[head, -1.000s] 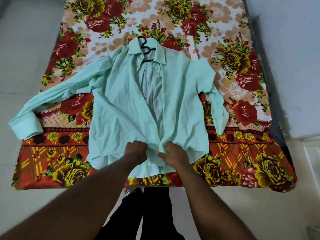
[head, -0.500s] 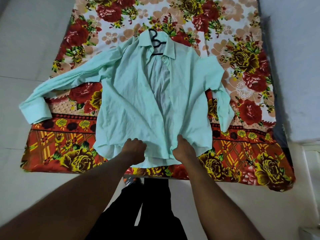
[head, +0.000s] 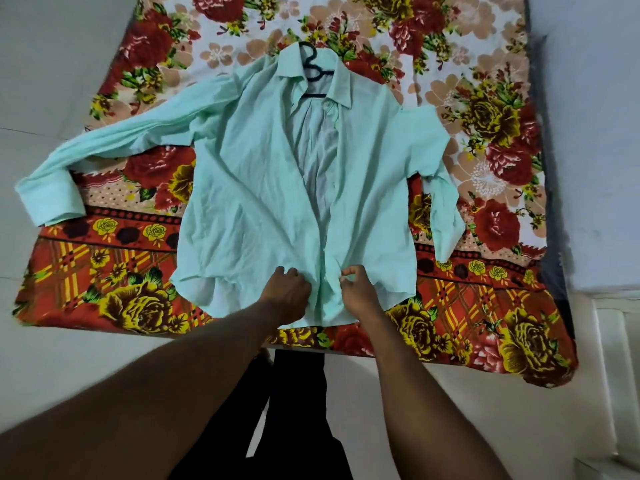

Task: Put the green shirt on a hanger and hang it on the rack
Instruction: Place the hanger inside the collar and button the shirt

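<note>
The green shirt (head: 259, 188) lay open and flat on a floral bedsheet (head: 104, 271), a black hanger (head: 313, 69) already inside its collar. The left hand (head: 287, 291) gripped one front edge near the hem; the right hand (head: 358, 289) pinched the other. Light, limp and easily creased, the shirt looked best lifted by the hanger's hook.

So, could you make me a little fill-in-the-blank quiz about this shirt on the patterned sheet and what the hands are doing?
1. The green shirt lies spread on a sheet printed with ____.
2. The hanger tucked inside the shirt is coloured ____.
3. The left hand and right hand grip the shirt's front at the end opposite its ____.

Missing words: flowers; black; collar.
</note>
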